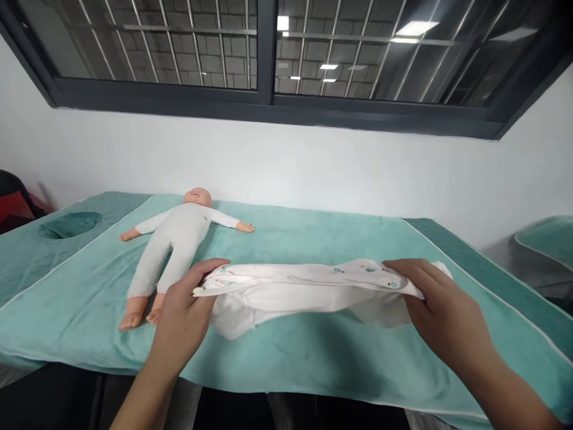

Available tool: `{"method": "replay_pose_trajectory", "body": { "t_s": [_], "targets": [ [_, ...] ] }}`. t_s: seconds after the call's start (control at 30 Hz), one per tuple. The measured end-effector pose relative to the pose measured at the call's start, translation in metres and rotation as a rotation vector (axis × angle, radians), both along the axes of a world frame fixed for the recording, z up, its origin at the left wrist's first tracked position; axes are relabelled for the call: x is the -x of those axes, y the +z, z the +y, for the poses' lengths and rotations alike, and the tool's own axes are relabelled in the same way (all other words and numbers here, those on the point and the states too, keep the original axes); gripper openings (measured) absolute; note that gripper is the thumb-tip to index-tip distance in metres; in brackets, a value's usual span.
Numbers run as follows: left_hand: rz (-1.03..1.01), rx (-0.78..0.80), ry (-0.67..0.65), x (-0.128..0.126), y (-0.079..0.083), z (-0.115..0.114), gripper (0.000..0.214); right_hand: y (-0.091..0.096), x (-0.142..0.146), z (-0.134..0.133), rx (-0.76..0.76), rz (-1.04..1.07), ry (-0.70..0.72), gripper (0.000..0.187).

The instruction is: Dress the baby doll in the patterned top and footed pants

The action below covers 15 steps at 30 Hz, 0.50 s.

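Bare forearms, cut off by the lower edge of the view, lead up to the left hand [184, 319] and the right hand [447, 307], with a white cloth [293, 289] stretched between them. Each grip pinches one end of it, the thumb and fingers pressed together on the fabric, so the cloth spans the gap nearly level, in front of the person and over the near part of the bed [313, 236]. A small flap shows past the right hand.

The cloth is thin and soft, folded along its upper edge; small teal, red and orange prints dot the top layer, while a plain white layer droops below it in loose folds. A small pale nub sticks out at its left end, close by the left hand. A shadow falls on the green cover [340, 364] beneath.

To the left, a doll [181, 230] in white lies on its back with arms spread, its feet just beside the left hand in this view.

Some of the fingertips are hidden by the cloth, and its full shape cannot be made out from this fold. A red and black object [15, 203] is cut off at the left edge.
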<state>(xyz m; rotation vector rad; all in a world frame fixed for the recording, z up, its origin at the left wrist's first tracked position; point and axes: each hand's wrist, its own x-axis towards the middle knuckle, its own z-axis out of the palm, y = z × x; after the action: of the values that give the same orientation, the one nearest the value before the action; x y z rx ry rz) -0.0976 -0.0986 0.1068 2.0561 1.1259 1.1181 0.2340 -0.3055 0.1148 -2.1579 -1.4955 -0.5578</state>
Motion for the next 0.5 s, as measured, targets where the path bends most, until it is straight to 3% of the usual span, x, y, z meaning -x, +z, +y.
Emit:
{"method": "replay_pose_trajectory", "body": {
  "t_s": [0.1,0.17,0.33,0.5],
  "targets": [
    [0.04,-0.022,0.019,0.001,0.008,-0.002,0.032,0.004,0.0,-0.003,-0.029,0.215,0.184,0.038],
    [0.167,-0.027,0.0,0.0,0.014,-0.001,0.032,0.007,-0.003,-0.004,0.006,0.363,0.207,0.028],
    [0.589,0.02,0.063,-0.014,0.015,0.02,0.036,-0.003,-0.02,0.01,0.22,0.441,0.146,0.02],
    [0.795,0.132,0.072,-0.054,-0.011,0.077,0.043,-0.019,-0.041,0.071,0.437,0.321,-0.079,0.027]
  ]
}}
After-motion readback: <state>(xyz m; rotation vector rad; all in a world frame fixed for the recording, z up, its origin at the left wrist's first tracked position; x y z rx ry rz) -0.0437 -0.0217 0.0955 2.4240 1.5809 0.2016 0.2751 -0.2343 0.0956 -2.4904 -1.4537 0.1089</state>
